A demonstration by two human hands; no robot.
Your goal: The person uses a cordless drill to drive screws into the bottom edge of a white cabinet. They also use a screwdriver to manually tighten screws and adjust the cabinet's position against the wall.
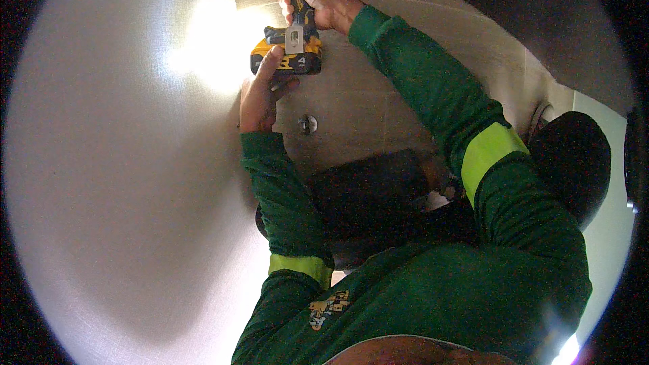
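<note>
A yellow and black cordless drill (305,19) is held near the upper edge of the view, its chuck pointing left at the pale wall. My right hand (321,5) wraps round its grip just below the motor housing. Under the tool, my left hand (259,98) holds the battery base, with the thumb up along its side and the other fingers partly hidden behind and below. A metal belt clip (294,39) sits on the side of the drill's base. The chuck's front end is close to the wall; whether it touches, I cannot tell.
The pale wall (122,182) fills the left side, with a glaring patch of light beside the drill. A small round metal fitting (308,124) lies on the brownish surface below. A dark rounded object (574,165) stands at the right.
</note>
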